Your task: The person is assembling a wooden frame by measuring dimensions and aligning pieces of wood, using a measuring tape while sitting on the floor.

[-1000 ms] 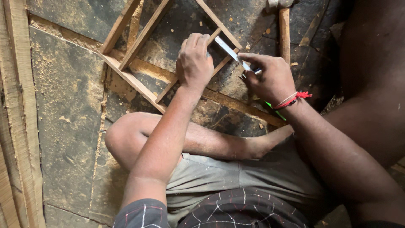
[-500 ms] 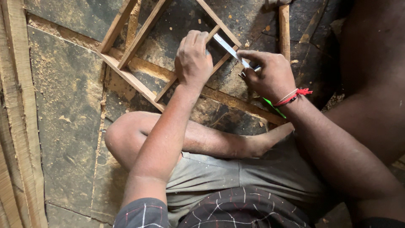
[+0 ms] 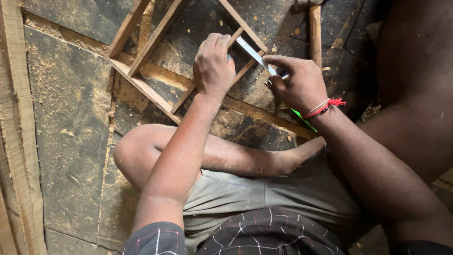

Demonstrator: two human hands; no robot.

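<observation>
Sitting cross-legged on a dark stone floor (image 3: 66,141), dusted with pale sawdust and wood chips. Leaning along the left edge, long rough planks (image 3: 16,141). Lying flat ahead of the bent knee (image 3: 137,153), a frame (image 3: 141,87) of thin, pale, square-cut slats: two long rails running up and to the right, one long rail crossing below them, shorter crosspieces between, bare floor showing through the gaps. Resting upright-looking at the top right, just beside the frame, a wooden handle (image 3: 315,35), its head cut off by the edge. Pressing down on a crosspiece, the left hand (image 3: 214,63), fingers curled over the slat and clasping it. Gripping a chisel (image 3: 255,54), the right hand (image 3: 299,85), clenched around its hidden handle, red thread (image 3: 330,105) circling the wrist. Pointing up and left, the flat bright blade, its tip touching the slat right beside the left hand's knuckles. Poking out under the right wrist, a green sliver (image 3: 302,118), too hidden for naming.
</observation>
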